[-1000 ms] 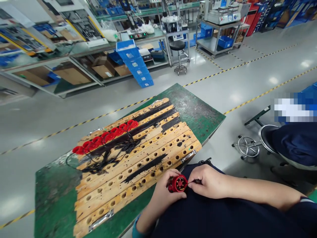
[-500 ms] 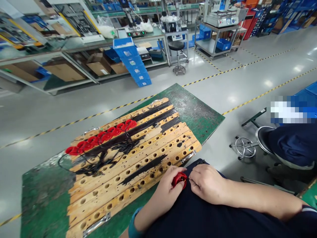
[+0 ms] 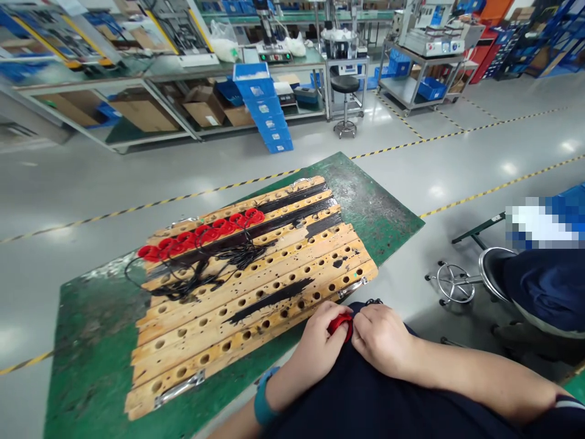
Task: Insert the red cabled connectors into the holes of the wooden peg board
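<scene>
My left hand [image 3: 322, 338] is closed round a small red round part [image 3: 339, 327], close to my body at the near edge of the table. Right beside it, my right hand [image 3: 380, 335] is curled with its fingertips against the red part's side; what they pinch is hidden. A bit of black cable [image 3: 373, 301] shows just behind my right hand. On the table lies a wooden board [image 3: 269, 305] with rows of holes and metal handles. A row of similar red round parts [image 3: 205, 234] sits along its far side, their black cables [image 3: 192, 281] bunched on the wood.
The board rests on a green table [image 3: 86, 341] with worn patches. At the right a person [image 3: 543, 277] sits on a wheeled stool [image 3: 457, 281]. Beyond the floor tape stand stacked blue bins [image 3: 267, 110], a black stool [image 3: 344, 85] and a workbench [image 3: 169, 70].
The view has shifted, so the table and board appear slightly farther right. My hands have drawn closer together, and the left fingers cover more of the red part.
</scene>
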Demonstrator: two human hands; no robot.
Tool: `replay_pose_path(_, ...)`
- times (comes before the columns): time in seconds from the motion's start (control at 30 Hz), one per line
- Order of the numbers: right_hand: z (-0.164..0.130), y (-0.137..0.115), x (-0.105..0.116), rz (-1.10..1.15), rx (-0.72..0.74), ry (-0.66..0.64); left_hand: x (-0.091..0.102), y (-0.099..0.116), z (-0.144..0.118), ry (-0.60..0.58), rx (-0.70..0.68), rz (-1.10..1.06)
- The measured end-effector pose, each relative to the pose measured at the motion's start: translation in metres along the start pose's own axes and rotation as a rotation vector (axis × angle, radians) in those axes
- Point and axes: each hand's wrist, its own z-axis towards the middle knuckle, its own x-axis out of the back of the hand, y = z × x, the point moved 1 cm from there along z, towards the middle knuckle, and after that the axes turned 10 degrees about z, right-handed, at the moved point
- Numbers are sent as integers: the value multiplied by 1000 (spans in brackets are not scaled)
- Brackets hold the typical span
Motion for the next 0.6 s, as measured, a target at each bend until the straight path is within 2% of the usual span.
replay_pose_path(0.23, -5, 2, -10, -40, -40, -9, -9, -2, -3, 58, -20, 24)
replay_pose_path(0.6, -7, 1, -12, 1, -80, -222, -19, -14, -5, 147, -28, -44)
